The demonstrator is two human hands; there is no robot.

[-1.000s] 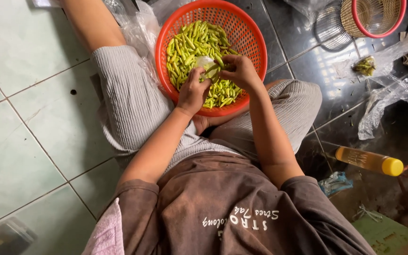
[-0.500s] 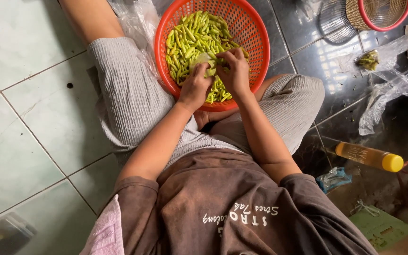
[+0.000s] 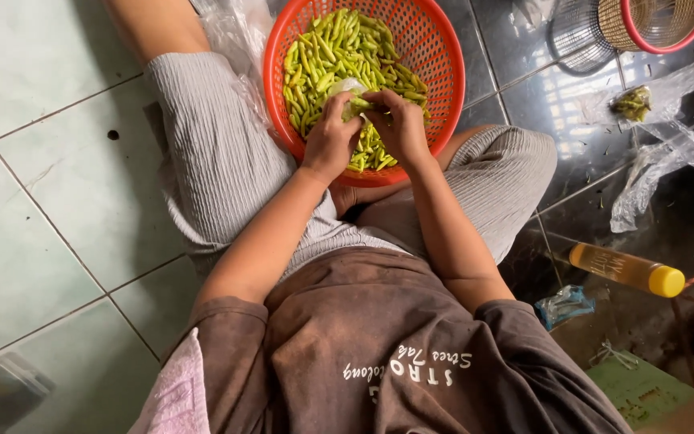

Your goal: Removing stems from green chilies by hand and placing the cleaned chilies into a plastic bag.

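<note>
A round red plastic basket (image 3: 443, 56) rests between my knees, filled with many green chilli peppers (image 3: 323, 60). My left hand (image 3: 329, 141) and my right hand (image 3: 399, 124) meet over the near part of the basket. Together they pinch one green pepper (image 3: 363, 103) next to a small pale clear bag (image 3: 347, 87) that lies on the pile. Both sets of fingers are closed around that pepper.
I sit on a tiled floor (image 3: 34, 201) in grey striped shorts. A yellow-capped bottle (image 3: 626, 270) lies at the right. Clear plastic bags (image 3: 668, 161), a wire basket (image 3: 580, 32), a red-rimmed woven basket (image 3: 656, 24) and a small heap of green stems (image 3: 633, 103) lie beyond it.
My hands have come closer together over the basket; the right hand moved left from the basket's rim to meet the left hand on a pepper.
</note>
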